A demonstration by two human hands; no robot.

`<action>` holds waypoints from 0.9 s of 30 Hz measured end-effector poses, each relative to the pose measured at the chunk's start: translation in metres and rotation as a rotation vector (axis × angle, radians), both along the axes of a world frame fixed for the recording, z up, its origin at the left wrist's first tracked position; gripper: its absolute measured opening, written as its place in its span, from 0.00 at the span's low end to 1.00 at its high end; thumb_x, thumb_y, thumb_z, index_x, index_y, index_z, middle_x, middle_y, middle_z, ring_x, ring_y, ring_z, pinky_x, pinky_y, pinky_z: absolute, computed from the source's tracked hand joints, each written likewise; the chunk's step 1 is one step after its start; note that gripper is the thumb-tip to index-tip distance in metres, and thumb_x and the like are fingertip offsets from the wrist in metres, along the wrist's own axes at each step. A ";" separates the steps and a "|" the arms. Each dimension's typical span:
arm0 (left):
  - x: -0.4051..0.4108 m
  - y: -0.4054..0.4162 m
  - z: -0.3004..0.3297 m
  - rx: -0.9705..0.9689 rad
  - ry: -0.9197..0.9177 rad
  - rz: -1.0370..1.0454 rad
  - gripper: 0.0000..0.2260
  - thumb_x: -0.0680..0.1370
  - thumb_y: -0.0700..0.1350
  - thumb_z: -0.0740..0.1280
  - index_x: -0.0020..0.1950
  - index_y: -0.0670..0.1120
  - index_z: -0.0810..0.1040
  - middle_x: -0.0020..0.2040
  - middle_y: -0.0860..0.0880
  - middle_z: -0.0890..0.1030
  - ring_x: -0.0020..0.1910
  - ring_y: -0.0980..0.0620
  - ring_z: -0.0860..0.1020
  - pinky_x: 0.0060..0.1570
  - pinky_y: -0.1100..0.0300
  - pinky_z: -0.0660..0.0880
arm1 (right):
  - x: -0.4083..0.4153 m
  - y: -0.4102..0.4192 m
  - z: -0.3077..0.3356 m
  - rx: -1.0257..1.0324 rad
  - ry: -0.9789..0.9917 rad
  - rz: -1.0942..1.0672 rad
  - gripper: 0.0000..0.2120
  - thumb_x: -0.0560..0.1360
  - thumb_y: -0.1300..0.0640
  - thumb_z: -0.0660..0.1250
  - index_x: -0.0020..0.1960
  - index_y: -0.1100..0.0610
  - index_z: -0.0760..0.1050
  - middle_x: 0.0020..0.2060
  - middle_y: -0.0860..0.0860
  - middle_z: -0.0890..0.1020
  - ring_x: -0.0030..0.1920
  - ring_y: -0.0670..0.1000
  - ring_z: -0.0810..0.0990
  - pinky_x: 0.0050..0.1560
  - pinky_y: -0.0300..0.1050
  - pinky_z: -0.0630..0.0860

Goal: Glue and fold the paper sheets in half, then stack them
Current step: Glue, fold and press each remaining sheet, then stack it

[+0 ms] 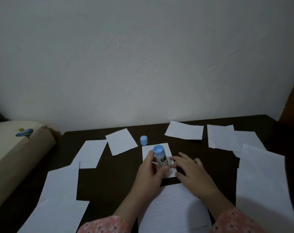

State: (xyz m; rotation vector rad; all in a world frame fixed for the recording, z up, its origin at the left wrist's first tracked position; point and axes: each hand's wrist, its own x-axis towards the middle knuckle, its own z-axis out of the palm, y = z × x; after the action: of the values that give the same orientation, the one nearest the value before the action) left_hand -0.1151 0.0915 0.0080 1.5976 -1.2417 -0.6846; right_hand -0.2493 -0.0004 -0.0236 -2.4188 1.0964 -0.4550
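With your left hand gripping the glue stick and right hand flat on the small sheet mid-tabletop, spread glue evenly to its edges.

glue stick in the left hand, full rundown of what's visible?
The glue stick is a short cylinder with a light blue end facing the camera and a pale printed body bearing dark markings. It stands roughly upright on the small white sheet, gripped by the left hand. Its blue cap is off, standing just behind the sheet.
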 end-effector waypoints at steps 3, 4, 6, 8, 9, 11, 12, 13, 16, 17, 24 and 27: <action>0.002 -0.003 -0.004 -0.002 -0.042 0.001 0.16 0.78 0.45 0.67 0.61 0.59 0.67 0.54 0.60 0.76 0.52 0.62 0.76 0.42 0.73 0.73 | 0.000 0.000 -0.001 0.005 -0.004 0.001 0.15 0.80 0.54 0.60 0.66 0.42 0.69 0.72 0.36 0.64 0.75 0.39 0.51 0.75 0.50 0.44; 0.002 -0.003 -0.005 -0.014 -0.052 0.001 0.16 0.78 0.45 0.67 0.62 0.58 0.68 0.54 0.60 0.77 0.51 0.63 0.76 0.42 0.73 0.73 | 0.000 0.000 -0.001 0.008 -0.008 0.001 0.16 0.80 0.54 0.60 0.66 0.42 0.68 0.72 0.36 0.64 0.75 0.39 0.51 0.75 0.50 0.44; 0.000 -0.005 -0.004 -0.061 -0.055 0.005 0.15 0.78 0.43 0.67 0.62 0.56 0.69 0.51 0.59 0.77 0.49 0.65 0.76 0.41 0.72 0.73 | -0.001 0.000 -0.001 0.018 -0.010 -0.001 0.17 0.80 0.55 0.60 0.67 0.43 0.67 0.72 0.37 0.64 0.75 0.39 0.51 0.75 0.49 0.45; -0.001 -0.006 -0.003 -0.114 -0.047 0.018 0.13 0.77 0.42 0.67 0.58 0.56 0.70 0.50 0.58 0.78 0.47 0.65 0.76 0.40 0.72 0.72 | -0.001 -0.001 -0.002 0.014 -0.012 0.003 0.17 0.80 0.55 0.61 0.67 0.43 0.68 0.72 0.38 0.64 0.75 0.39 0.51 0.75 0.50 0.45; -0.002 -0.006 -0.002 -0.137 -0.036 0.030 0.12 0.77 0.42 0.67 0.56 0.56 0.70 0.49 0.57 0.78 0.47 0.65 0.77 0.41 0.72 0.73 | -0.001 -0.001 -0.002 0.012 -0.016 0.008 0.16 0.79 0.55 0.61 0.65 0.43 0.69 0.72 0.37 0.64 0.75 0.39 0.52 0.75 0.50 0.45; -0.003 -0.007 -0.002 -0.171 0.012 0.073 0.12 0.77 0.43 0.67 0.56 0.57 0.70 0.51 0.56 0.78 0.50 0.63 0.77 0.44 0.70 0.74 | -0.002 -0.002 -0.004 0.005 -0.021 0.014 0.13 0.79 0.55 0.61 0.62 0.43 0.70 0.71 0.37 0.65 0.75 0.39 0.52 0.74 0.50 0.45; -0.003 -0.007 -0.002 -0.180 0.040 0.102 0.13 0.77 0.44 0.67 0.56 0.59 0.69 0.53 0.56 0.78 0.52 0.62 0.77 0.46 0.68 0.75 | -0.002 -0.002 -0.005 0.002 -0.018 0.016 0.13 0.79 0.55 0.61 0.62 0.43 0.70 0.71 0.36 0.65 0.75 0.39 0.53 0.74 0.49 0.45; -0.002 -0.008 -0.002 -0.185 0.055 0.128 0.13 0.77 0.45 0.67 0.55 0.61 0.68 0.54 0.57 0.77 0.54 0.62 0.76 0.48 0.66 0.76 | -0.001 -0.003 -0.005 -0.001 -0.016 0.017 0.13 0.79 0.55 0.61 0.62 0.43 0.70 0.71 0.36 0.65 0.75 0.39 0.53 0.74 0.49 0.45; 0.002 -0.008 -0.001 -0.170 0.039 0.118 0.14 0.77 0.45 0.67 0.53 0.62 0.67 0.52 0.61 0.76 0.52 0.66 0.75 0.46 0.67 0.74 | -0.001 -0.003 -0.006 -0.015 -0.016 0.020 0.12 0.79 0.54 0.62 0.61 0.43 0.71 0.71 0.36 0.65 0.75 0.39 0.53 0.74 0.49 0.45; 0.002 -0.007 -0.002 -0.154 0.032 0.082 0.14 0.77 0.44 0.67 0.53 0.62 0.68 0.51 0.60 0.77 0.51 0.67 0.76 0.44 0.68 0.74 | -0.001 -0.003 -0.005 -0.012 -0.015 0.020 0.11 0.79 0.54 0.62 0.60 0.43 0.70 0.71 0.36 0.65 0.75 0.39 0.53 0.74 0.49 0.45; -0.007 -0.008 -0.008 -0.134 -0.123 -0.027 0.16 0.77 0.40 0.67 0.53 0.62 0.69 0.47 0.58 0.79 0.45 0.64 0.77 0.40 0.72 0.72 | -0.001 -0.003 -0.005 -0.033 0.013 0.019 0.13 0.80 0.50 0.59 0.65 0.46 0.70 0.72 0.41 0.67 0.76 0.42 0.54 0.74 0.51 0.48; -0.005 -0.010 -0.010 -0.121 -0.167 -0.050 0.16 0.77 0.41 0.67 0.53 0.62 0.68 0.48 0.59 0.78 0.46 0.64 0.77 0.42 0.71 0.73 | -0.002 -0.002 -0.005 -0.035 0.017 0.023 0.12 0.80 0.51 0.60 0.63 0.46 0.70 0.72 0.40 0.67 0.76 0.42 0.54 0.74 0.52 0.47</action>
State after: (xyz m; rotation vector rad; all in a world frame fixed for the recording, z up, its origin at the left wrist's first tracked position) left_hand -0.1204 0.0820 -0.0024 1.5528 -1.4217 -0.5047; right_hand -0.2510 -0.0026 -0.0284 -2.4672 1.0750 -0.4504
